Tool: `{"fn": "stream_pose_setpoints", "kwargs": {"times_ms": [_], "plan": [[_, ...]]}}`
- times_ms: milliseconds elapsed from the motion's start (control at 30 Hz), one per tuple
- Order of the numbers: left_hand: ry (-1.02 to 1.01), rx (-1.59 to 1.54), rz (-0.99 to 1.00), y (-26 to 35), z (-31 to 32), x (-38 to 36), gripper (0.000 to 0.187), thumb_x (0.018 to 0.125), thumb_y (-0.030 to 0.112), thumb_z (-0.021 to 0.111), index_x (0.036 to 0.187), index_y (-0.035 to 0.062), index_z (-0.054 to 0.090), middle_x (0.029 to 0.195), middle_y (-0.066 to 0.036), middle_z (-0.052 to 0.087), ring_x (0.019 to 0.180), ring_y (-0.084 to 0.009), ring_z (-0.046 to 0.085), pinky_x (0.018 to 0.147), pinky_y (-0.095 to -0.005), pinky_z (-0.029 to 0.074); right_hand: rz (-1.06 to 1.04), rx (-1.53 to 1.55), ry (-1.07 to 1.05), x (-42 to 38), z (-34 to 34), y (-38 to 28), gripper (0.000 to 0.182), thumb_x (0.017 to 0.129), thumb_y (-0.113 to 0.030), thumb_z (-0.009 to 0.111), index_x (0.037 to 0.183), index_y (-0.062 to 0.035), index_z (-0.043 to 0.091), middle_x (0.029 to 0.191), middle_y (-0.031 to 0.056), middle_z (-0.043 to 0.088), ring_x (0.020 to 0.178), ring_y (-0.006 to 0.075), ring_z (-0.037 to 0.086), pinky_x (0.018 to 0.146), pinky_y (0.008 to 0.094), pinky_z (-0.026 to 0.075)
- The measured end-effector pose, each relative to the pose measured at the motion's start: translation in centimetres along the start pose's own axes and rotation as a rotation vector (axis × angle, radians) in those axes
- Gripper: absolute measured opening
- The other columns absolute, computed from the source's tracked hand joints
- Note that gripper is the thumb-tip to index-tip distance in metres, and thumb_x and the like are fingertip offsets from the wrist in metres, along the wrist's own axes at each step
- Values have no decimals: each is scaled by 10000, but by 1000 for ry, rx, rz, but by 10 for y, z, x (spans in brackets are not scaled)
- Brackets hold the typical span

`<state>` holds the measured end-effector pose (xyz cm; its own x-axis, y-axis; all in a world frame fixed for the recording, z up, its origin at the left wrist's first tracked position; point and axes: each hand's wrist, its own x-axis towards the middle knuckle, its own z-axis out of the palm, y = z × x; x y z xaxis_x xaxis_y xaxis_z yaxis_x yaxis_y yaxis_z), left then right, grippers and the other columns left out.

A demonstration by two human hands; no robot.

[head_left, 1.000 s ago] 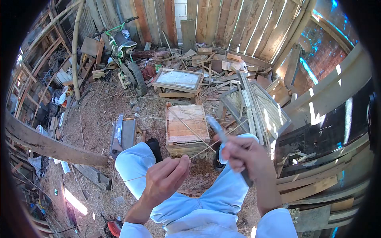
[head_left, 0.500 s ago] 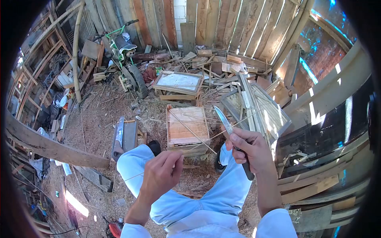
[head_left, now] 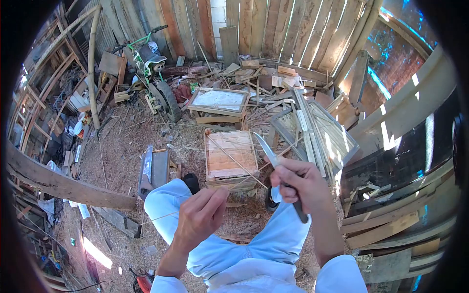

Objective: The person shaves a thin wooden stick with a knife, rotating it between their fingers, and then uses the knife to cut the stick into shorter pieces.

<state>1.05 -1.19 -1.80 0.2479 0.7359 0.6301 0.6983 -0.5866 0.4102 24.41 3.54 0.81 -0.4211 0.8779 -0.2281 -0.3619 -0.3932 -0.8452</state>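
Note:
My right hand (head_left: pixel 298 183) is closed round the dark handle of a knife (head_left: pixel 266 148), its blade tilted up and to the left. My left hand (head_left: pixel 202 213) is closed in a pinch on a thin strip (head_left: pixel 161 217), which runs out on both sides of the fingers. Beyond my hands, between the knees, a wooden box (head_left: pixel 230 158) has thin sticks (head_left: pixel 234 163) lying across its top.
A handsaw (head_left: pixel 146 171) rests on a small stool (head_left: pixel 159 168) at the left. A framed panel (head_left: pixel 218 100), a scrap wood pile (head_left: pixel 273 80) and a green bike (head_left: pixel 151 63) are farther back. A beam (head_left: pixel 68 180) juts in from the left.
My right hand and the knife have shifted to the left, nearer my left hand. My left hand has moved slightly right, still pinching the strip.

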Motion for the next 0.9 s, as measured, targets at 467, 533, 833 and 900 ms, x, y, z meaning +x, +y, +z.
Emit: {"fn": "stream_pose_setpoints", "kwargs": {"times_ms": [467, 533, 833, 900], "plan": [[24, -2, 28, -9, -6, -2, 256, 701, -69, 664, 931, 23, 599, 764, -85, 605, 639, -241, 602, 521, -323, 473, -97, -43, 98, 1, -10, -14, 279, 928, -104, 533, 1182, 10, 553, 766, 38, 566, 529, 38, 409, 416, 164, 313], [17, -23, 3, -8, -4, -2, 240, 706, -69, 664, 918, 25, 603, 776, -91, 616, 647, -249, 611, 530, -325, 480, -34, -32, 82, -4, -1, -13, 264, 927, -105, 536, 1162, 15, 560, 766, 33, 564, 531, 37, 406, 416, 161, 307], [-15, -58, -35, -10, -8, -4, 210, 718, -68, 656, 900, 24, 605, 770, -103, 621, 650, -267, 620, 539, -319, 490, -77, 20, 79, -4, -25, -27, 316, 917, -110, 550, 1209, 11, 539, 770, 23, 550, 518, 21, 394, 411, 156, 297], [-40, -78, -42, -11, -9, -5, 207, 721, -70, 653, 901, 21, 606, 737, -97, 608, 631, -256, 617, 530, -325, 483, -72, 26, 153, -5, -26, -27, 317, 921, -109, 540, 1219, 1, 533, 778, 14, 543, 507, 17, 385, 406, 147, 284]]}}
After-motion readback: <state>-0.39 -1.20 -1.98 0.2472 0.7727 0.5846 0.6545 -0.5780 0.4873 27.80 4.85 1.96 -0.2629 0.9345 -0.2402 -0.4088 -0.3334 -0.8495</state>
